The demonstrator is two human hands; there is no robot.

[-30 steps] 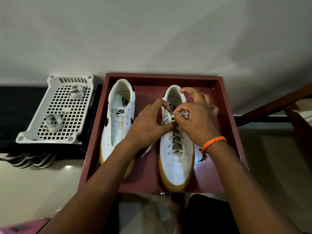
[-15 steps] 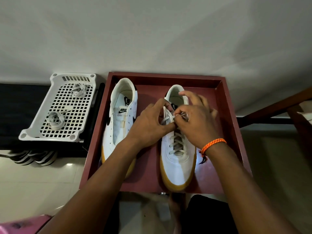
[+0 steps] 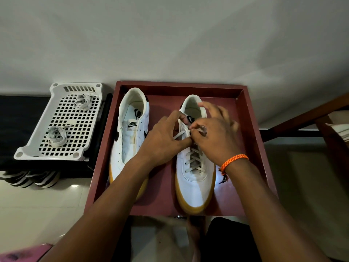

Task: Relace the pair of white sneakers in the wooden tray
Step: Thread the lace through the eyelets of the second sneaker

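Two white sneakers side by side in the wooden tray (image 3: 251,118), toes toward the wearer of the camera: the left sneaker (image 3: 130,140) bare of lace, eyelets open down both flaps; the right sneaker (image 3: 194,178) already criss-crossed along its lower rows. Lace (image 3: 194,159) flat, soft and limp, light enough to need almost no force, likely to slide freely through the eyelets and to twist or slip back out if slack is let go. Best taken close to the stiff tip for threading, with the loose run kept taut just beside the eyelet. Left hand (image 3: 162,142) curled at the upper eyelets, thumb and forefinger apparently pinching a strand of lace. Right hand (image 3: 213,137) pinching the lace end between thumb and forefinger, remaining fingers spread and blurred over the collar. Leather flaps supple but springy, probably needing a steadying press while the tip goes in. Beside the tray, a white plastic basket (image 3: 28,148) holding two coiled laces (image 3: 56,136), presumably for the bare sneaker.
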